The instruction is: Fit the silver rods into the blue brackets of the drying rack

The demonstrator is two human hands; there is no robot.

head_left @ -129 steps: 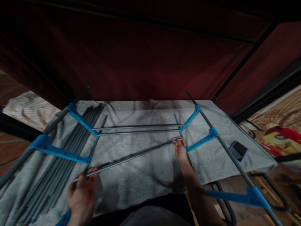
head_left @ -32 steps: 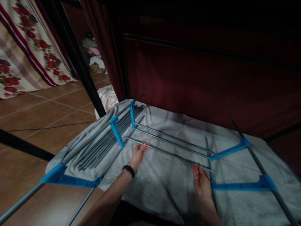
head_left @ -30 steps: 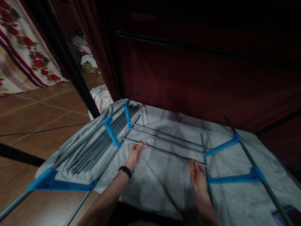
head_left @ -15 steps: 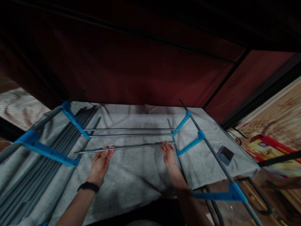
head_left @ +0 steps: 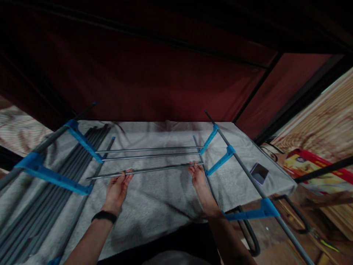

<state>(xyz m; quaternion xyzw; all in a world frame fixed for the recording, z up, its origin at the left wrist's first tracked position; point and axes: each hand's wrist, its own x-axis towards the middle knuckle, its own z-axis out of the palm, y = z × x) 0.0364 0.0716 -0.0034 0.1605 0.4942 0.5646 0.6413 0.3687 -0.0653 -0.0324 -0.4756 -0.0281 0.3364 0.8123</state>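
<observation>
A thin grey metal tube (head_left: 160,169) lies across both my hands, tilted slightly up toward the right. My left hand (head_left: 118,187) grips it near its left end, thumb and fingers around it. Close to the other end, my right hand (head_left: 197,175) pinches the same tube. The tube's ends are near the blue plastic brackets: the left bracket (head_left: 55,176) and the right bracket (head_left: 220,161). I cannot tell whether either end touches a bracket. Beyond my hands, two similar crossbars (head_left: 149,156) span the left and right side frames.
Several loose grey tubes (head_left: 52,195) lie on the left of the grey cloth (head_left: 154,206). A phone (head_left: 259,173) rests at the right. Past the cloth's right edge are a red and yellow box (head_left: 311,169) and a black curved handle (head_left: 299,217). A dark red panel (head_left: 154,81) rises behind.
The view has shifted slightly, moving the right frame and phone a little left and up in the picture. Both hands keep hold of the tube, which has barely moved.
</observation>
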